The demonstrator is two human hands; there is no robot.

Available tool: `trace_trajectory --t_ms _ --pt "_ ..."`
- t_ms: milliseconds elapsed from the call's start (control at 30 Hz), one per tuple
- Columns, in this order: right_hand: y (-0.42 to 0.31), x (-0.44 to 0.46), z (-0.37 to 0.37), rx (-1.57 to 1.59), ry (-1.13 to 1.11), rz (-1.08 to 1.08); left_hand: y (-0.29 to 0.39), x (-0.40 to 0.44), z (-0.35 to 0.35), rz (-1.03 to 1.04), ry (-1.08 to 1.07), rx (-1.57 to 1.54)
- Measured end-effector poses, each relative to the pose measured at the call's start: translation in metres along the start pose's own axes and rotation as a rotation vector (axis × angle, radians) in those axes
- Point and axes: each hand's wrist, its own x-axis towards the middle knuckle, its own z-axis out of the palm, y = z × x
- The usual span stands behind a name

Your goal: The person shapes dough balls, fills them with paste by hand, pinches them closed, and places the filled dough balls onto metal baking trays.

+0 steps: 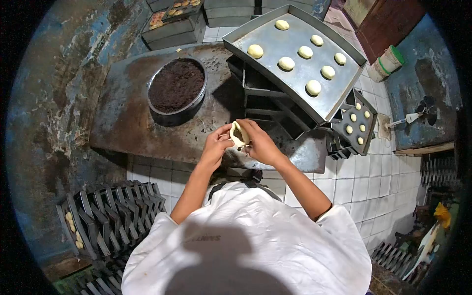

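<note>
Between my two hands is a piece of pale dough point(239, 135), opened into a cup shape with something dark inside. My left hand point(215, 149) pinches its left edge, and my right hand point(260, 143) has its fingers wrapped around the right side. Both are held over the front edge of the worn table point(128, 118). Beyond my left hand stands a round metal bowl point(204, 93) full of dark crumbly filling point(176, 84). Up and to the right of my hands, a large metal tray point(265, 37) bears several round pale dough balls point(286, 63).
Stacked trays point(275, 105) support the large tray. Right of them sits a smaller tray point(353, 129) with dough pieces. A rack of dark trays point(115, 216) stands at lower left. Against the right wall are a lidded bucket point(387, 64) and a fan point(425, 110).
</note>
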Motion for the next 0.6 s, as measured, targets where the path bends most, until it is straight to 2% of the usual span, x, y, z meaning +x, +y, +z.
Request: trace_trajectory --t_ms 67,133,167,200,267,333,400,467,533,600 --pt "-0.005 0.006 -0.002 -0.067 0.034 -0.059 0.009 -0.003 -0.002 0.035 0.030 0.006" --pt "-0.013 0.016 -0.002 -0.005 0.016 0.050 0.025 -0.013 -0.006 0.107 0.055 0.167" --pt "-0.021 0.021 0.001 -0.025 0.128 -0.006 0.029 -0.016 -0.011 0.191 0.050 0.179" --pt "-0.024 0.027 0.006 -0.023 0.113 -0.020 0.032 -0.018 -0.016 0.200 0.067 0.173" --pt "-0.032 0.036 0.020 0.386 0.180 0.221 0.039 -0.024 -0.024 0.262 0.159 0.109" --pt "-0.042 0.044 0.038 0.451 0.194 0.213 0.044 -0.026 -0.033 0.301 0.223 0.060" --pt "-0.068 0.053 0.047 0.397 0.177 0.094 0.055 -0.022 -0.042 0.415 0.372 -0.246" --pt "-0.095 0.061 0.056 0.383 0.160 0.125 0.065 -0.028 -0.050 0.423 0.364 -0.295" --pt "-0.102 0.073 0.066 0.159 0.194 -0.128 0.074 -0.032 -0.057 0.464 0.192 -0.472" --pt "-0.109 0.084 0.064 0.071 0.197 -0.172 0.087 -0.040 -0.067 0.472 0.135 -0.484"
